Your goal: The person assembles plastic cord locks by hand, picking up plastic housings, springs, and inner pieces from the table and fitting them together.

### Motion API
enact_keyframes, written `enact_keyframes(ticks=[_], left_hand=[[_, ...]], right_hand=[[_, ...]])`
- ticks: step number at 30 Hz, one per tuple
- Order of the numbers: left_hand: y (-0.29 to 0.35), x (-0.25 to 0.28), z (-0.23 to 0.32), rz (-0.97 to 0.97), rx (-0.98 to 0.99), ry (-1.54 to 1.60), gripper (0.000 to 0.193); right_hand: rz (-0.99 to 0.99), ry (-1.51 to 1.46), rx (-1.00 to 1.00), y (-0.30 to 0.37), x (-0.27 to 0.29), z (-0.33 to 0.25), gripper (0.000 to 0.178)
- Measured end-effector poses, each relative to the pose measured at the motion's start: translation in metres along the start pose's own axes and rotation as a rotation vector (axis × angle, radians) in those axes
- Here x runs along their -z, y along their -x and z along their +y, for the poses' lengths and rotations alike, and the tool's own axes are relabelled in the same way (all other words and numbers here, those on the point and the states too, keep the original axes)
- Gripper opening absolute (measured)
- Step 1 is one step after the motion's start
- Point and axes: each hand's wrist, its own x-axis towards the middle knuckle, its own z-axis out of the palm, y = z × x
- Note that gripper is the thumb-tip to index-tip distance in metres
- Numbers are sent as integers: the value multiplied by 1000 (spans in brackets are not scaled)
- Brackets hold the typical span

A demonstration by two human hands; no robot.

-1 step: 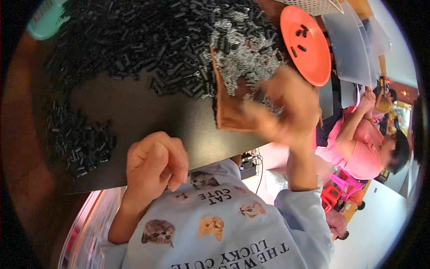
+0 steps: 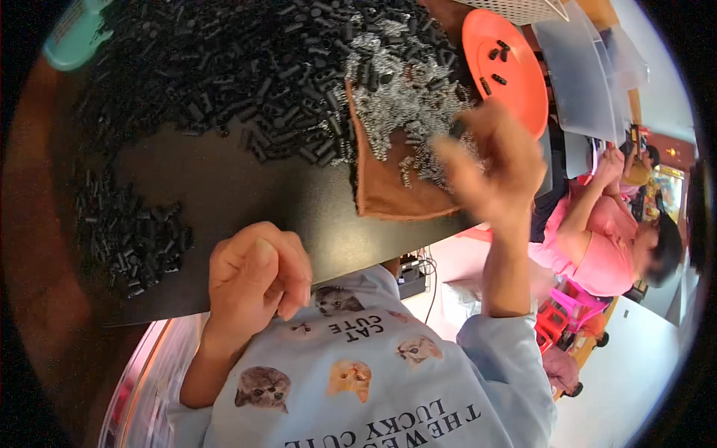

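My left hand [image 2: 258,278] is closed near the front edge of the dark table, its fingers curled in; what they hold, if anything, is hidden. Farther right, my right hand [image 2: 502,168] hovers over the right side of a brown cloth [image 2: 381,190], blurred by motion, its thumb apart from the fingers and nothing visible between them. Small silvery coil springs [image 2: 407,97] lie heaped on the cloth, close to that hand. Against the cloth's left side spreads a big pile of short black cylindrical parts [image 2: 224,82].
A smaller pile of black parts [image 2: 138,231] lies at the table's left. An orange plate [image 2: 515,75] with several black pieces stands beyond my right hand. Beside it are a clear plastic bin [image 2: 579,71] and a person in pink [image 2: 597,250]. A teal container [image 2: 71,41] sits far left.
My right hand has shifted right, uncovering more of the cloth and springs, and its thumb shows more clearly. My left hand stays closed in nearly the same place.
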Motion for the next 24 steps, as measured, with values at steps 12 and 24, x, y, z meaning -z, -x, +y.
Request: enact_keyframes(ticks=[12,24], left_hand=[[4,-9,7,141,42,3,33],[12,-3,16,215,30,-55,25]], right_hand=[[-20,21,-303,1,20,35,10],[-427,47,285,-17,-45,-36,19]])
